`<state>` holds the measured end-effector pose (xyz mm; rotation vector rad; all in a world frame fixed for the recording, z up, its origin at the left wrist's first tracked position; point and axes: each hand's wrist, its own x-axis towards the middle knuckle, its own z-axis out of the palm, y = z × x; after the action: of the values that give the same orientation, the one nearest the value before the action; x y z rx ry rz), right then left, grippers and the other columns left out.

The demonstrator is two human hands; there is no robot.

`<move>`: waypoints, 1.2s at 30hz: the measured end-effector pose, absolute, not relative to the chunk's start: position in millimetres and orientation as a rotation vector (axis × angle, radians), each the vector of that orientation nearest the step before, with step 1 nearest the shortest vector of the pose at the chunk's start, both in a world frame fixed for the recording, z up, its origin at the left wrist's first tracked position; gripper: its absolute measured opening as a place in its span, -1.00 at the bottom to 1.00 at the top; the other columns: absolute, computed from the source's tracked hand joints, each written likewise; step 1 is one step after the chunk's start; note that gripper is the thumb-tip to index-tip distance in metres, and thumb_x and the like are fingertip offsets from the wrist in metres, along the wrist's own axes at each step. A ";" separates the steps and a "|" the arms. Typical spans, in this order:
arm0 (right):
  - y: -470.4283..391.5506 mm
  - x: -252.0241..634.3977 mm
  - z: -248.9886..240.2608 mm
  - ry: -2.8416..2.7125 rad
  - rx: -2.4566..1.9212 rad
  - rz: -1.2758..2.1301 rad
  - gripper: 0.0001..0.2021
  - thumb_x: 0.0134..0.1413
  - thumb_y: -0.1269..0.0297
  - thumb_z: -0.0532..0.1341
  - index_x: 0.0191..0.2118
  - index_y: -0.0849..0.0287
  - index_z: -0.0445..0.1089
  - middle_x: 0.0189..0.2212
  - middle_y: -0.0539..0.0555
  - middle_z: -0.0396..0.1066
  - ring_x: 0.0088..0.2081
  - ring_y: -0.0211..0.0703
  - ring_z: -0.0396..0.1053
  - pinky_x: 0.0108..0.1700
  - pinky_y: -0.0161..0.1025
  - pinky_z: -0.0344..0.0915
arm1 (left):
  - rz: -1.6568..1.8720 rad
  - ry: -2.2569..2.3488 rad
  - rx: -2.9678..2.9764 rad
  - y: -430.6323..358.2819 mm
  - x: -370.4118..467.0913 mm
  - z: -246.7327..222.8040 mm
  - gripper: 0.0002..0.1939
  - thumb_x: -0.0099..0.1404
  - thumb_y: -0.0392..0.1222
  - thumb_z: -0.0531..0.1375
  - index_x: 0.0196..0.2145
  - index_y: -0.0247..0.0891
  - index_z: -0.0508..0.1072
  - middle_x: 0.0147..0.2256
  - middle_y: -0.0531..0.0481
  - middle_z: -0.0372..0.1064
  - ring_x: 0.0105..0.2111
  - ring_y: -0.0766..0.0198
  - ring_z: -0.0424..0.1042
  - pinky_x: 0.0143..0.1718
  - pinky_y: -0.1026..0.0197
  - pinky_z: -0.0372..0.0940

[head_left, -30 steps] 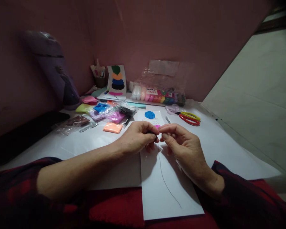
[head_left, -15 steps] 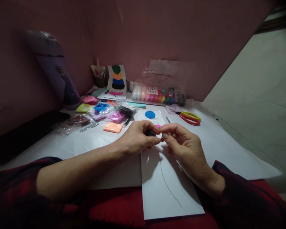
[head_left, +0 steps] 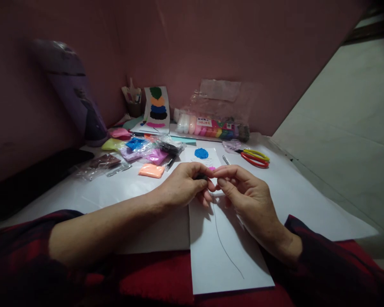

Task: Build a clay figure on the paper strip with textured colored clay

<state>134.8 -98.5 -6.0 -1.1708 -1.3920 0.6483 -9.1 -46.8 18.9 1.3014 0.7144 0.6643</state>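
My left hand [head_left: 188, 182] is closed around a black lump of clay [head_left: 201, 176], mostly hidden by the fingers. Its fingertips meet those of my right hand [head_left: 241, 186], which makes a pinch; whatever lies in that pinch is too small to make out. Both hands hover over a white paper sheet [head_left: 225, 260] with a thin curved line drawn down it. Beyond the hands, a blue textured clay disc [head_left: 201, 153] is on the sheet. A bit of pink clay [head_left: 212, 168] shows just past the fingertips.
Bagged clay, including an orange packet [head_left: 151, 170], lies to the left. Red-and-yellow-handled scissors [head_left: 255, 157] rest at the right. Behind stand a bag of coloured clay [head_left: 211, 125], a card with coloured patches [head_left: 158, 106] and a pen cup [head_left: 133, 106]. A purple bottle-shaped item [head_left: 73, 94] leans left.
My left thumb has drawn back slightly over the black clay, and the lower fingers of that hand now show beneath. My right hand has hardly moved.
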 end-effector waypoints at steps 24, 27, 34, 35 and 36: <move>-99.1 134.3 -5.0 -1.386 -1.133 0.669 -0.96 0.08 0.37 0.23 -0.33 0.16 0.43 -0.27 0.06 0.37 -0.37 -0.24 0.35 -0.54 -0.35 0.24 | 0.716 0.767 1.249 -46.1 -9.8 23.2 -0.82 0.12 -0.62 0.08 -0.40 -0.45 0.38 -0.54 -0.02 0.41 -0.61 0.33 0.44 -0.52 0.26 0.36; -98.7 134.3 -5.3 -1.393 -1.130 0.660 -0.96 0.09 0.38 0.22 -0.33 0.15 0.44 -0.27 0.05 0.37 -0.35 -0.23 0.35 -0.50 -0.33 0.26 | 0.724 0.775 1.240 -46.3 -9.9 23.4 -0.79 0.11 -0.63 0.07 -0.39 -0.45 0.40 -0.54 -0.01 0.41 -0.61 0.33 0.44 -0.50 0.25 0.37; -99.5 134.0 -4.4 -1.376 -1.144 0.694 -0.95 0.09 0.34 0.23 -0.33 0.15 0.44 -0.27 0.05 0.36 -0.41 -0.27 0.30 -0.60 -0.37 0.20 | 0.689 0.702 1.210 -44.7 -11.6 14.6 -0.92 0.14 -0.47 0.20 -0.37 -0.45 0.48 -0.51 -0.03 0.44 -0.57 0.36 0.44 -0.41 0.26 0.35; -99.5 134.0 -4.4 -1.384 -1.147 0.684 -0.95 0.10 0.34 0.23 -0.33 0.16 0.44 -0.28 0.05 0.37 -0.40 -0.26 0.31 -0.58 -0.37 0.21 | 0.688 0.694 1.212 -44.4 -12.1 13.7 -0.94 0.16 -0.41 0.21 -0.38 -0.45 0.49 -0.51 -0.04 0.44 -0.55 0.34 0.44 -0.41 0.26 0.35; -99.4 134.0 -4.4 -1.392 -1.147 0.670 -0.95 0.10 0.35 0.23 -0.33 0.16 0.45 -0.28 0.05 0.37 -0.37 -0.24 0.32 -0.56 -0.36 0.22 | 0.687 0.692 1.218 -44.1 -12.6 13.1 -0.92 0.18 -0.35 0.21 -0.39 -0.45 0.49 -0.50 -0.06 0.44 -0.55 0.33 0.45 -0.41 0.26 0.35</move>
<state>134.0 -99.4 -4.4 -1.1465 -1.3920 0.6699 -12.6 -44.1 13.1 1.2184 0.6915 0.6867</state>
